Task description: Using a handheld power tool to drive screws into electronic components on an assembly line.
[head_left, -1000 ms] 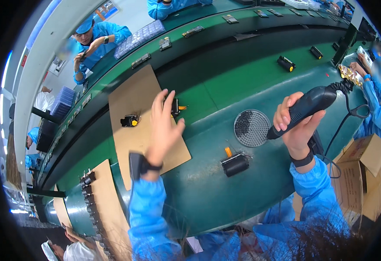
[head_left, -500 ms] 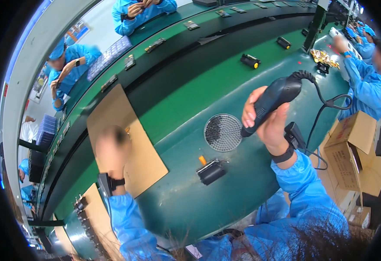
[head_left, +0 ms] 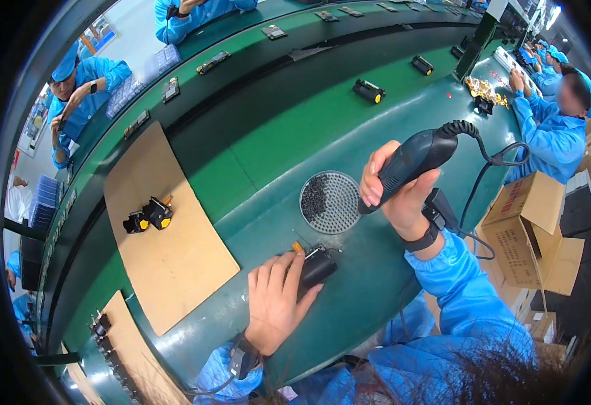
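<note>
In my right hand is a black electric screwdriver with a coiled cord, fingers wrapped round its body, tip pointing down-left. A round perforated dish lies below it, small dark screws heaped on its left side. My left hand rests on the green table, fingers stretched out and thumb apart. Its index finger and thumb touch the left end of a black cylindrical part with an orange tab and thin wires. Similar black parts with yellow ends sit on a cardboard sheet at the left.
Beyond the table runs a green conveyor belt carrying black parts. An open carton stands at the right. A second cardboard strip with dark parts lies lower left. Co-workers in blue sit at right and across.
My left hand has come from the cardboard sheet right and nearer to the black cylindrical part, uncovering the parts on the sheet. My right hand still holds the screwdriver; the whole view has shifted slightly.
</note>
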Available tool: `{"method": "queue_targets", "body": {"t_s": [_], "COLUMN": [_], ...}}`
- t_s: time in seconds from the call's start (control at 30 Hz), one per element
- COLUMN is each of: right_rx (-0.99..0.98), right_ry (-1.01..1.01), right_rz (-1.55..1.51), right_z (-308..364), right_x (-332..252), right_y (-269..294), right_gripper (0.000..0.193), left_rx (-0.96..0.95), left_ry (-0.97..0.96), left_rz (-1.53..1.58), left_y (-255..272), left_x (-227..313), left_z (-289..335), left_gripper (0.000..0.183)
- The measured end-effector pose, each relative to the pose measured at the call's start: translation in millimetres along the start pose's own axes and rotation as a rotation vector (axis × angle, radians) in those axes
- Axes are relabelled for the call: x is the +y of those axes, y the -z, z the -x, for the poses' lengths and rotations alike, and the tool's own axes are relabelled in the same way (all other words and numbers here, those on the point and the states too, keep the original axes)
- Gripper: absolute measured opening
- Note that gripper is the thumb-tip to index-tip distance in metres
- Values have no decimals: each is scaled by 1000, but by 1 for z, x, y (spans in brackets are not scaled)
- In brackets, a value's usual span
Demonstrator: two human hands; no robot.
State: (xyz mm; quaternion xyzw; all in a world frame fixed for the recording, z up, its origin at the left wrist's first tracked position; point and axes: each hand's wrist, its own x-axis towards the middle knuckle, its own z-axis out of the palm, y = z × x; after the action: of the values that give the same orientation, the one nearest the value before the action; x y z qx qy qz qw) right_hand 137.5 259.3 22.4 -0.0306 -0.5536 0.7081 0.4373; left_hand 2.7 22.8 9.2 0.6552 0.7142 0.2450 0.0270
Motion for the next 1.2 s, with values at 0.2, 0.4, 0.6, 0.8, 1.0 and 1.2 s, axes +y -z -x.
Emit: {"method": "queue_targets", "body": {"t_s": [0.2,0.4,0.6,0.8,1.0,1.2], "right_rx": [25,27,-48,48,-103,-215], "right_ry": [-18,-19,-53,70,36,-8], "right_rz": [15,45,58,-115,-255,-244], "right_z": [0,1,3,-4,7,18], "right_x": [1,0,4,-31,-15,7], "right_y": [-9,-9,-10,-26,-77,-90], "right_gripper": [87,88,89,92,95,97], "left_rx": [10,9,8,25,57,66], "left_ry": [17,15,30,14,-11,-7], "left_rz": [14,28,90,209,219,210], "left_y": [0,-1,0,1,-1,0], "left_x": [-2,-2,-3,-6,-13,-15], "left_z": [2,2,5,1,6,10], "left_gripper": [64,64,64,62,61,61]}}
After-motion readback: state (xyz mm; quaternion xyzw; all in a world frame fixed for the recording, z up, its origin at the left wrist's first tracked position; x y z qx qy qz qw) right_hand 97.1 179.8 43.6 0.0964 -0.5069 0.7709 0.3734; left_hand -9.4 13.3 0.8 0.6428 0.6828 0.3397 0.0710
